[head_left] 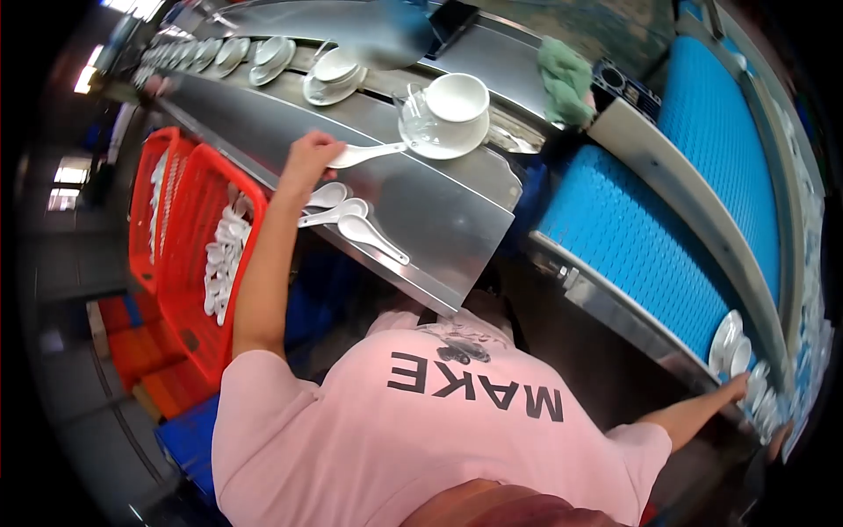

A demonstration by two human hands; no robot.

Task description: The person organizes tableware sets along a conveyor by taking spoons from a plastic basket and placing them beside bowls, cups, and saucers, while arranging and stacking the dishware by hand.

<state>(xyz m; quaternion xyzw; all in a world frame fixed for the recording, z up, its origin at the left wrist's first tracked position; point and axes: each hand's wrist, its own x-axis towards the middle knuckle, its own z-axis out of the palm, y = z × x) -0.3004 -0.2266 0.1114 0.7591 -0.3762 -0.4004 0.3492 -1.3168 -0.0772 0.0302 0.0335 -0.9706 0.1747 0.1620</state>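
Observation:
My left hand (313, 160) is closed on the handle of a white soup spoon (369, 155), whose other end reaches to the stacked tableware. That set has a white bowl (457, 97), a clear glass (414, 110) and a white saucer (457, 140). Below my left hand, several more white spoons (373, 237) lie on the steel table (439, 220). Far to the right, my right hand (736, 386) reaches the edge of the blue conveyor belt, beside a small white bowl and saucer (729, 342) and clear glassware (762, 400). Its fingers are too small and blurred to make out.
A row of tableware sets (272, 54) runs along the line at the upper left. Red baskets (198, 158) with white spoons stand left of the table. The blue conveyor belt (632, 237) curves on the right. A green cloth (565, 79) lies near its guard rail.

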